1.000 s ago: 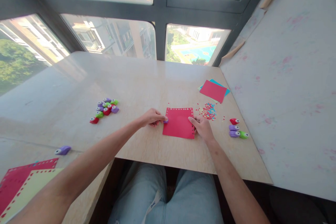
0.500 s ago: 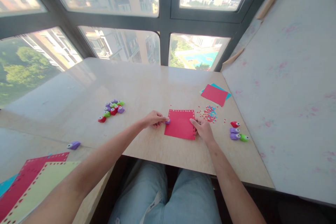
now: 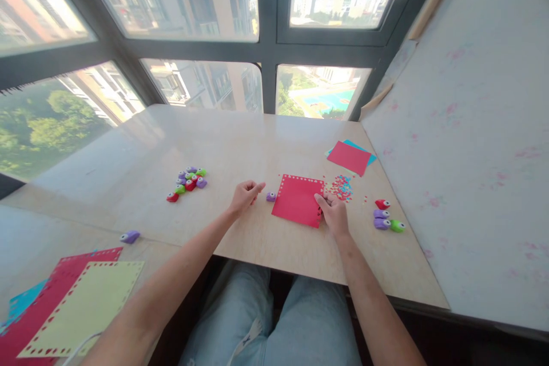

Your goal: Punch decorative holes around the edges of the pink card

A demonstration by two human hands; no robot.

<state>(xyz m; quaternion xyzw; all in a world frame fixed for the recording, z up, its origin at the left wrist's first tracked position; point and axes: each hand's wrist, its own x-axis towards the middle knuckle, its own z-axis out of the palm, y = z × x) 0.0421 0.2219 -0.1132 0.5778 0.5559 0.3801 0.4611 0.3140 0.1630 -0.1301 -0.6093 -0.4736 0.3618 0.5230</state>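
A red paper sheet point(image 3: 298, 200) with small holes punched along its top and side edges lies on the beige table point(image 3: 240, 143). My right hand point(image 3: 332, 213) pinches its right edge, lifting that side slightly. A small purple hole punch point(image 3: 270, 197) sits on the table just left of the sheet. My left hand point(image 3: 245, 195) hovers a little left of the punch, fingers loosely curled and holding nothing.
A cluster of several small coloured punches point(image 3: 187, 180) lies at centre left, three more punches point(image 3: 385, 215) at the right, and a lone purple punch point(image 3: 130, 236) nearer left. Paper confetti point(image 3: 342, 186), a red-and-blue paper stack point(image 3: 350, 156), and punched sheets point(image 3: 72, 309) at bottom left.
My left hand let go of the purple punch and drew back to the left. The red sheet has shifted slightly right and rotated, still held by my right hand.
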